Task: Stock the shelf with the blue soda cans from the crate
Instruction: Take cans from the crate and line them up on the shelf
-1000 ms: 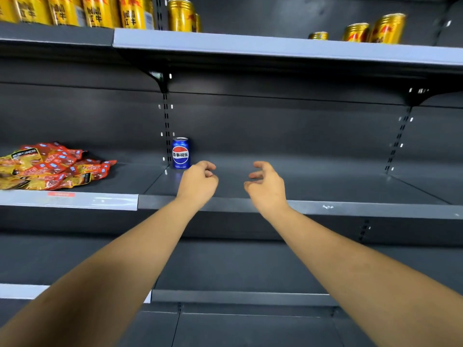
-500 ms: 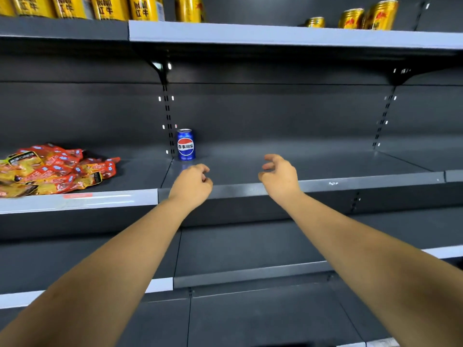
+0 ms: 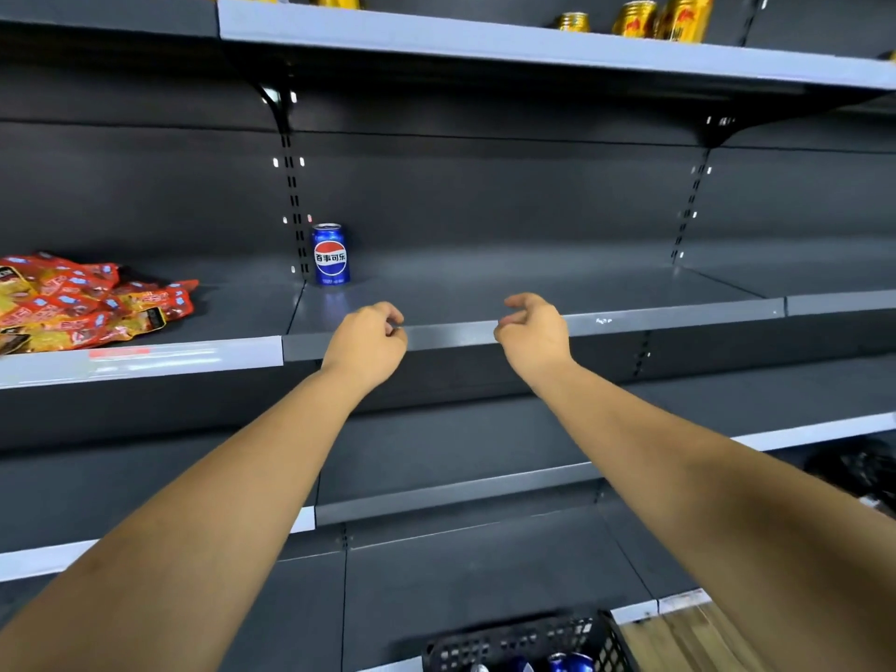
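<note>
Both hands are pulling back from the shelf (image 3: 485, 329); left hand (image 3: 364, 342) and right hand (image 3: 533, 332), fingers loosely curled, are holding nothing. One blue can (image 3: 330, 254) is standing at its back; more are waiting in the crate (image 3: 601, 640) below.

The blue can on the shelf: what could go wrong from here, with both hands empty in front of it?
1. The blue can stands alone, upright, at the back left of the shelf; pushing later cans in could knock it over.
2. The crate sits low at the frame's bottom edge, so the left hand and right hand must reach down, perhaps bumping a lower shelf edge.
</note>
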